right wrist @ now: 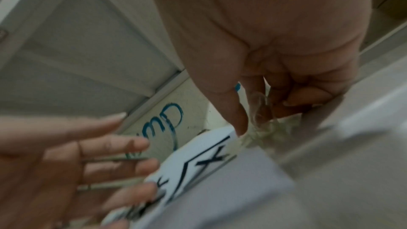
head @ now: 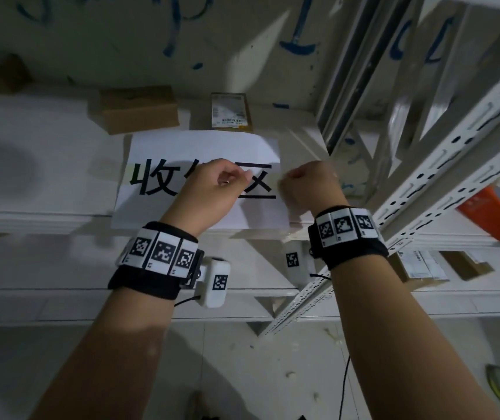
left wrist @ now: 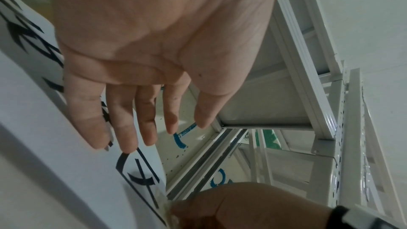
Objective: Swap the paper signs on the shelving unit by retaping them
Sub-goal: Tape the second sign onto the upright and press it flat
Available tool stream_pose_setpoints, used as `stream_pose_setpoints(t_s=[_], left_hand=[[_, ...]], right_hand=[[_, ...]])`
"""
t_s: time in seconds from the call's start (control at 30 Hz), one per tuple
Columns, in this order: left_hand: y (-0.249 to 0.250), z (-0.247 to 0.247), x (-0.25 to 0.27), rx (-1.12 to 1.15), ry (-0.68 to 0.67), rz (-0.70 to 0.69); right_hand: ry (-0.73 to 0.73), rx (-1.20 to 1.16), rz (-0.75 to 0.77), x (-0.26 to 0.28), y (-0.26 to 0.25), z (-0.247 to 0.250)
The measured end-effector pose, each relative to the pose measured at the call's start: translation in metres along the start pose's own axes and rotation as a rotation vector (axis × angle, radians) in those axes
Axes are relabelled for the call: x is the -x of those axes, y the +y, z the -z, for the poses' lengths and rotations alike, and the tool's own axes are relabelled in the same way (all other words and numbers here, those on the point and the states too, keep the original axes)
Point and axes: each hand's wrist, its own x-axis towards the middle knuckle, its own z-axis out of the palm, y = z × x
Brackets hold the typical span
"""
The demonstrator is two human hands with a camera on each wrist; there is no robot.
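A white paper sign point(head: 182, 147) with large black characters lies on the white shelf point(head: 30, 216) and hangs over its front edge. My left hand point(head: 212, 189) is over the sign's middle; the left wrist view shows its fingers point(left wrist: 141, 107) straight, the tips touching the paper point(left wrist: 66, 163). My right hand point(head: 309, 189) is at the sign's right edge. In the right wrist view its thumb and fingers point(right wrist: 284, 100) pinch a crumpled strip of clear tape point(right wrist: 259, 109) that sticks to the paper's edge point(right wrist: 198, 159).
A brown cardboard box point(head: 139, 112) and a labelled parcel point(head: 232, 112) stand behind the sign. A perforated metal upright point(head: 424, 189) slants down just right of my right hand. An orange object point(head: 491, 216) and more boxes point(head: 424, 268) sit on shelves to the right.
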Motion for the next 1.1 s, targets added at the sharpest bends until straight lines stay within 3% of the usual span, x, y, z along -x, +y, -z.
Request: stream_pose_setpoints(t_s=[0.13, 0.3, 0.6, 0.7, 0.8, 0.9, 1.1], left_hand=[[0.002, 0.002, 0.007, 0.007, 0.019, 0.004], [0.009, 0.007, 0.018, 0.035, 0.113, -0.005], [0.035, -0.005, 0.053, 0.121, 0.298, -0.009], [0.039, -0.012, 0.064, 0.135, 0.334, 0.007], [0.047, -0.025, 0.076, 0.163, 0.423, 0.055], [0.053, -0.045, 0.088, 0.199, 0.471, 0.139], [0.075, -0.091, 0.113, 0.325, 0.504, 0.222]], right_hand=[[0.071, -0.057, 0.022, 0.004, 0.002, 0.001], [-0.024, -0.565, 0.03, 0.022, -0.002, 0.017], [-0.1, -0.957, 0.191, 0.066, -0.012, 0.081], [-0.062, -0.924, 0.247, 0.084, -0.003, 0.092], [-0.012, -0.689, 0.375, 0.105, 0.009, 0.115], [0.05, -0.509, 0.547, 0.126, 0.021, 0.153], [0.175, -0.436, 0.753, 0.16, 0.034, 0.238]])
